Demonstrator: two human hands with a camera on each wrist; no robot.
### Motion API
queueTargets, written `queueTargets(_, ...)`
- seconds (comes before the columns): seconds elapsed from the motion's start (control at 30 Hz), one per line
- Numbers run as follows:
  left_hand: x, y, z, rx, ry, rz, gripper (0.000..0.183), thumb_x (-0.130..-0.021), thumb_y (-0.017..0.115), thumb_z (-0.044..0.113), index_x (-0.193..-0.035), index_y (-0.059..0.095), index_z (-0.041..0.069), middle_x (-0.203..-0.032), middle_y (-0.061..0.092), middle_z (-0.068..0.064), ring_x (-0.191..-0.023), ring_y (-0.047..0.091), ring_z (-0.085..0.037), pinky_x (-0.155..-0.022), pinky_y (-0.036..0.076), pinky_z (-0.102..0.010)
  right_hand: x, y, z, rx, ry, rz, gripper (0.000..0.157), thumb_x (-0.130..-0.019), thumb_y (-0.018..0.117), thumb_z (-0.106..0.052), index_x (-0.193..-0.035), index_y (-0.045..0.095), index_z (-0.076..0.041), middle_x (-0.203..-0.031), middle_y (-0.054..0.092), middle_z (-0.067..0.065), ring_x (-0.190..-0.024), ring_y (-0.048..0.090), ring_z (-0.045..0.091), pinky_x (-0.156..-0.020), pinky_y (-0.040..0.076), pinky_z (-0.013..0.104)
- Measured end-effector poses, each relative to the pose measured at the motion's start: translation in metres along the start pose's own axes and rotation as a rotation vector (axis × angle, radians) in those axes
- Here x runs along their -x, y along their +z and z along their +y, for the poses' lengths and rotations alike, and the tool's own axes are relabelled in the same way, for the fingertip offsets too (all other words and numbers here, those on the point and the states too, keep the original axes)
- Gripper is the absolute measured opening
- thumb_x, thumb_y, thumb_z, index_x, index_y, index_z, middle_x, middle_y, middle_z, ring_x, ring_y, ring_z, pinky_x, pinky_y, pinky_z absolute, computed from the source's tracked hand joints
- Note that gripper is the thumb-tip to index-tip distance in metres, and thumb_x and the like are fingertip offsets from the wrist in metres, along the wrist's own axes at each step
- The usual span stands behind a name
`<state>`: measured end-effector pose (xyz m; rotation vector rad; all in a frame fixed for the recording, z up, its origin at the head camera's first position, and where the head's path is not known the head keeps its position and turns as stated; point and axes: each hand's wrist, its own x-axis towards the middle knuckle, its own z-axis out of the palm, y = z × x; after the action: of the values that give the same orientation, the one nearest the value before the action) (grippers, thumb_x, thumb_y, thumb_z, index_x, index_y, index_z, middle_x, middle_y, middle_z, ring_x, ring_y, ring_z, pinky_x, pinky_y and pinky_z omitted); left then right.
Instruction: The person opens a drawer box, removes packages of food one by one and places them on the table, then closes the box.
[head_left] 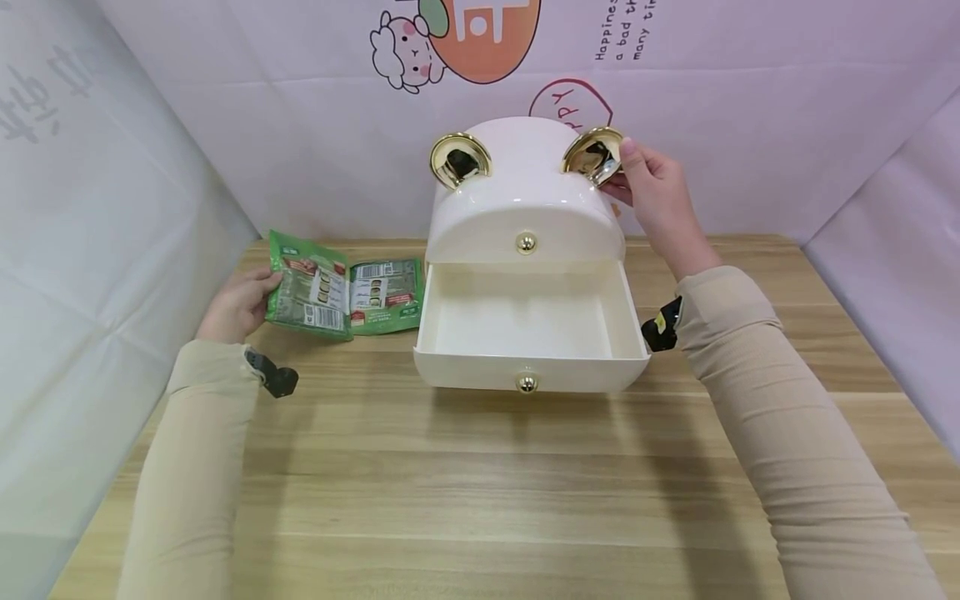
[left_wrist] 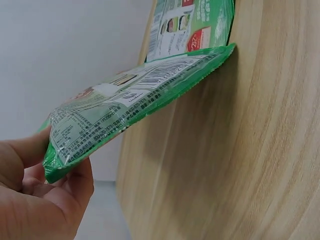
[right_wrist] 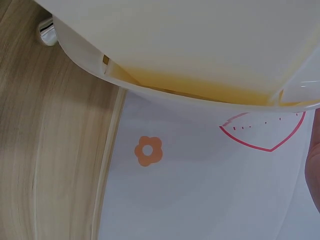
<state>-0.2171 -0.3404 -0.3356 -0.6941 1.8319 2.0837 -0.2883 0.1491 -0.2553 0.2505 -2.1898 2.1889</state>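
In the head view my left hand [head_left: 238,307] pinches the left edge of a green food packet [head_left: 311,287], thumb on top and fingers beneath. The left wrist view shows this packet [left_wrist: 120,102] tilted, its near end raised off the table. Its far end reaches a second green packet [head_left: 386,296] lying flat beside it. My right hand [head_left: 660,196] grips the right gold ear [head_left: 595,157] of a white storage box [head_left: 517,200], thumb in front and fingers behind. The box's lower drawer [head_left: 528,371] is pulled out, showing its white inner floor.
The left gold ear [head_left: 460,161] stands up from the box top. Gold knobs mark the upper front [head_left: 527,242] and the lower drawer. A printed white cloth [head_left: 315,125] hangs behind the wooden table [head_left: 480,500], with more white cloth at both sides.
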Motion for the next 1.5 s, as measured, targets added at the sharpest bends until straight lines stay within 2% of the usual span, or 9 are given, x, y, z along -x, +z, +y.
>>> queueTargets(0.1, 0.000, -0.002, -0.001, -0.009, -0.004, 0.015, 0.062, -0.101, 0.042, 0.022, -0.153, 0.008, 0.015, -0.132, 0.052, 0.012, -0.076, 0.059, 0.006, -0.074, 0.050, -0.008, 0.000, 0.000, 0.000, 0.012, 0.000, 0.002, 0.051, -0.096, 0.049, -0.039, -0.125, 0.056, 0.003, -0.096, 0.063, -0.004, -0.089, 0.064, 0.005, -0.079, 0.054, 0.009)
queueTargets(0.27, 0.000, -0.004, -0.003, -0.022, 0.016, 0.051, 0.062, -0.101, 0.043, 0.019, -0.152, 0.010, 0.011, -0.092, 0.056, 0.015, -0.078, 0.056, 0.005, -0.072, 0.049, -0.008, 0.000, 0.000, 0.001, 0.010, -0.003, 0.004, 0.046, -0.096, 0.050, -0.038, -0.119, 0.058, 0.000, -0.096, 0.063, -0.004, -0.088, 0.064, 0.005, -0.079, 0.054, 0.009)
queueTargets(0.47, 0.000, -0.005, -0.006, -0.027, 0.010, 0.166, 0.060, -0.099, 0.048, 0.017, -0.151, 0.019, 0.013, -0.111, 0.052, 0.010, -0.080, 0.053, 0.005, -0.069, 0.050, -0.007, 0.000, 0.000, 0.001, -0.011, -0.010, 0.002, 0.042, -0.096, 0.050, -0.037, -0.115, 0.060, -0.001, -0.095, 0.063, -0.003, -0.087, 0.064, 0.005, -0.078, 0.054, 0.009)
queueTargets(0.63, 0.004, -0.006, -0.010, -0.025, 0.030, 0.194, 0.060, -0.099, 0.049, 0.016, -0.151, 0.019, 0.011, -0.112, 0.054, 0.009, -0.082, 0.051, 0.004, -0.070, 0.049, -0.006, 0.000, 0.001, 0.001, -0.024, -0.010, 0.001, 0.051, -0.096, 0.050, -0.036, -0.125, 0.054, 0.006, -0.094, 0.064, -0.004, -0.086, 0.064, 0.004, -0.078, 0.054, 0.010)
queueTargets(0.9, 0.002, -0.012, -0.019, -0.197, 0.066, 0.226, 0.063, -0.099, 0.047, 0.015, -0.152, 0.013, 0.012, -0.121, 0.052, 0.003, -0.091, 0.048, 0.005, -0.077, 0.046, -0.007, 0.000, 0.002, 0.002, -0.025, -0.039, 0.003, 0.051, -0.097, 0.049, -0.034, -0.127, 0.054, 0.007, -0.090, 0.066, -0.006, -0.082, 0.066, 0.002, -0.077, 0.055, 0.011)
queueTargets(1.03, -0.001, -0.012, -0.023, -0.280, 0.036, 0.260, 0.061, -0.101, 0.043, 0.015, -0.152, 0.011, 0.014, -0.159, 0.023, -0.007, -0.123, 0.045, -0.010, -0.106, 0.038, -0.016, 0.000, 0.002, 0.003, -0.001, -0.053, 0.012, 0.052, -0.097, 0.049, -0.034, -0.127, 0.053, 0.009, -0.087, 0.066, -0.007, -0.081, 0.066, 0.001, -0.076, 0.054, 0.010)
queueTargets(1.13, -0.004, -0.012, -0.026, -0.275, 0.012, 0.293, 0.060, -0.100, 0.041, 0.014, -0.152, 0.011, 0.015, -0.162, 0.009, -0.005, -0.145, 0.024, -0.020, -0.119, 0.026, -0.026, 0.000, 0.002, 0.003, -0.021, -0.051, 0.007, 0.052, -0.097, 0.050, -0.034, -0.126, 0.053, 0.009, -0.088, 0.066, -0.006, -0.081, 0.066, 0.002, -0.076, 0.055, 0.010)
queueTargets(1.43, -0.004, -0.016, -0.034, -0.290, 0.014, 0.259, 0.060, -0.102, 0.033, 0.012, -0.153, 0.001, 0.016, -0.162, -0.003, -0.005, -0.150, 0.004, -0.025, -0.124, 0.013, -0.037, -0.002, 0.002, 0.003, -0.050, -0.027, 0.013, 0.053, -0.097, 0.050, -0.034, -0.127, 0.052, 0.009, -0.089, 0.065, -0.005, -0.081, 0.065, 0.003, -0.076, 0.055, 0.011)
queueTargets(1.5, -0.003, -0.017, -0.035, -0.309, 0.014, 0.257, 0.061, -0.101, 0.032, 0.012, -0.153, 0.000, 0.016, -0.162, -0.005, -0.006, -0.147, 0.018, -0.023, -0.122, 0.019, -0.033, -0.002, 0.002, 0.003, -0.057, -0.024, 0.014, 0.053, -0.097, 0.050, -0.034, -0.127, 0.052, 0.010, -0.089, 0.065, -0.005, -0.082, 0.065, 0.003, -0.076, 0.055, 0.011)
